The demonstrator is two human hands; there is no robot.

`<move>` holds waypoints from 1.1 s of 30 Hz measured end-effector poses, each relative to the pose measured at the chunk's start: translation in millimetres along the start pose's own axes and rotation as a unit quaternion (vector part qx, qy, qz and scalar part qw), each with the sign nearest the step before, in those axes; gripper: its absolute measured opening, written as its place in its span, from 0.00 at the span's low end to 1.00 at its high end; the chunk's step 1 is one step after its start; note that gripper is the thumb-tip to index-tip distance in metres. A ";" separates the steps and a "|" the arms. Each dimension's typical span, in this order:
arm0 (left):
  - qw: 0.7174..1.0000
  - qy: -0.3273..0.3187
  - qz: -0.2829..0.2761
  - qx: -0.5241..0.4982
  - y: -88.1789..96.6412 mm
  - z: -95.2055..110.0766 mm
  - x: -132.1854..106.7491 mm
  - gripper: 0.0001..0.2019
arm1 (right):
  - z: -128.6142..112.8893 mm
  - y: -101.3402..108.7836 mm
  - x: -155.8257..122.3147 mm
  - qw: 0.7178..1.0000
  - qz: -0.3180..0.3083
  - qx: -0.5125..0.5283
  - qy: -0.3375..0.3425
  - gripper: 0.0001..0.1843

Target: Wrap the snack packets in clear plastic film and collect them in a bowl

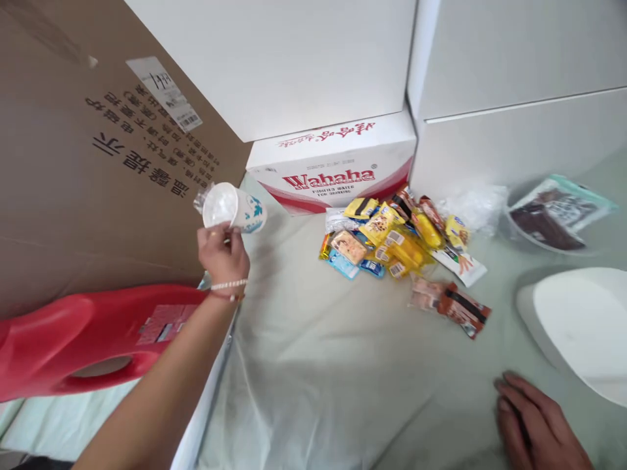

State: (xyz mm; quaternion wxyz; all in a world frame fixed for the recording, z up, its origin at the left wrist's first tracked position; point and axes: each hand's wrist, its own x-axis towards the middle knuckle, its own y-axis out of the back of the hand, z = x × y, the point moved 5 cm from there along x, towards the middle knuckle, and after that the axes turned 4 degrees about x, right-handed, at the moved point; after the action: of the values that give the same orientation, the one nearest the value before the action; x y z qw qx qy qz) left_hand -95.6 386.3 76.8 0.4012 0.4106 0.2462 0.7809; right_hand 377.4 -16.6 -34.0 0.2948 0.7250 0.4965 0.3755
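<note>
At the left, my left hand [223, 251] pinches the rim of a white paper cup [252, 213] printed with blue leaves. The cup is tipped, its mouth facing me, and crinkled clear plastic [200, 198] shows at its far side. My right hand [536, 424] rests low at the right on the pale green cloth [313, 365], fingers loosely stretched and nothing seen in them. It is nearest to a white rounded container [582, 333]. Several wrapped snacks [386, 235] lie heaped in the middle, with a brown packet [464, 309] in front of them.
A white and red Wahaba water carton [337, 176] stands behind the snacks. A tall brown cardboard box [98, 196] and a red plastic jug [63, 326] are on the left. Toward the right are a clear plastic bag [477, 205] and a bowl holding packets [553, 219].
</note>
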 end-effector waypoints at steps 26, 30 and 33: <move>0.865 -0.112 -0.340 -0.351 64.9 82.3 -369.6 0.13 | -212.3 -40.8 122.3 0.792 -0.502 -0.215 0.272 0.21; 0.864 -0.121 -0.333 -0.359 61.6 78.9 -371.0 0.13 | -222.0 -52.5 120.9 0.758 -0.534 -0.270 0.260 0.20; 0.866 -0.137 -0.323 -0.357 60.0 74.6 -371.4 0.13 | -221.0 -56.3 116.0 0.764 -0.532 -0.271 0.244 0.11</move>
State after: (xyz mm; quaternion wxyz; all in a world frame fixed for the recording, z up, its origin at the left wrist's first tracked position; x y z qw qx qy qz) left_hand 68.1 49.1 -4.8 0.7796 0.2398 0.0125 0.5784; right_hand 190.4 123.5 70.4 0.4999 0.1186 0.7356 0.4416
